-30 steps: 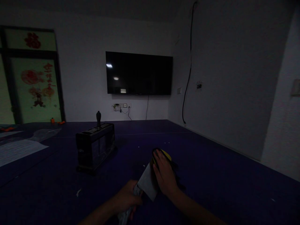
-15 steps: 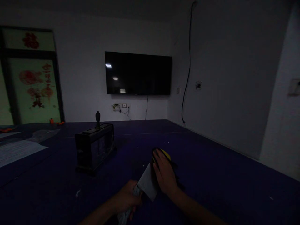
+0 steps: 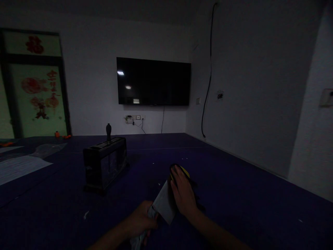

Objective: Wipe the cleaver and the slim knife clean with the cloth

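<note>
The room is dim. My left hand (image 3: pixel 142 219) is closed around the handle of a broad-bladed cleaver (image 3: pixel 162 205), whose pale blade points up and away from me. My right hand (image 3: pixel 183 194) lies over a dark round object with a yellow edge (image 3: pixel 185 171) that rests on the dark blue surface (image 3: pixel 234 194); its fingers are curled over the object's top, right beside the blade. What the object is cannot be made out.
A dark rectangular box (image 3: pixel 104 162) with a small dark bottle (image 3: pixel 108 132) on top stands to the left. Pale sheets (image 3: pixel 20 165) lie at the far left. A black wall television (image 3: pixel 153 82) and a decorated glass door (image 3: pixel 36 93) are behind.
</note>
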A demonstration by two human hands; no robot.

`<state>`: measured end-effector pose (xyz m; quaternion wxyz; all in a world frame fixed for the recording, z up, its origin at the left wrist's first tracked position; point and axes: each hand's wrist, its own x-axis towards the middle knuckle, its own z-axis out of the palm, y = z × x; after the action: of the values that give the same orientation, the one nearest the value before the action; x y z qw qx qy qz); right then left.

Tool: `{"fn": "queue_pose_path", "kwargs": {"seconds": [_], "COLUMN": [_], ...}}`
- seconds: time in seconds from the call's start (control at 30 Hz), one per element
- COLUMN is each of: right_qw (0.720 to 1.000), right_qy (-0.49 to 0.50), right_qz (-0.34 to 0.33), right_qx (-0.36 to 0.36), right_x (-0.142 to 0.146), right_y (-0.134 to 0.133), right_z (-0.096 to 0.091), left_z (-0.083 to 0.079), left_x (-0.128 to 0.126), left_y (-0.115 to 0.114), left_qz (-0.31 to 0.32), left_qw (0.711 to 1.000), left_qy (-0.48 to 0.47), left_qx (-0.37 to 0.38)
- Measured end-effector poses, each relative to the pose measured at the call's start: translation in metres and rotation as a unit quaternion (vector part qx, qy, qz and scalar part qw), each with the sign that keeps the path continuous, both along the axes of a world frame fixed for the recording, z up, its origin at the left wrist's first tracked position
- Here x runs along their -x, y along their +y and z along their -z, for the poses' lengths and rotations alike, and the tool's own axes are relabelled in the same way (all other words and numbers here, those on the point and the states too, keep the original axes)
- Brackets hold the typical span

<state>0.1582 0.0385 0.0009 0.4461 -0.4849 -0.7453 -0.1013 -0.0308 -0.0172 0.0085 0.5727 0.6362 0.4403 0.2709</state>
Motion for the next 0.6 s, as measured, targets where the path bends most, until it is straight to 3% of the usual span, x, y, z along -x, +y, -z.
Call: {"fn": "queue_pose_path", "kwargs": {"seconds": [0.6], "right_qw": [1.000], "right_qy": [-0.010], "right_qz": [-0.005], "right_qx": [-0.022], "right_x": [-0.0013], "right_y": [0.0030], "right_z": [0.0044], "left_z": [0.0097], "left_x": [-0.0008], "left_y": [0.0030], "left_qz": [-0.019], "left_qw": [0.997], "left_qy": [-0.077], "left_qx": [-0.009]}}
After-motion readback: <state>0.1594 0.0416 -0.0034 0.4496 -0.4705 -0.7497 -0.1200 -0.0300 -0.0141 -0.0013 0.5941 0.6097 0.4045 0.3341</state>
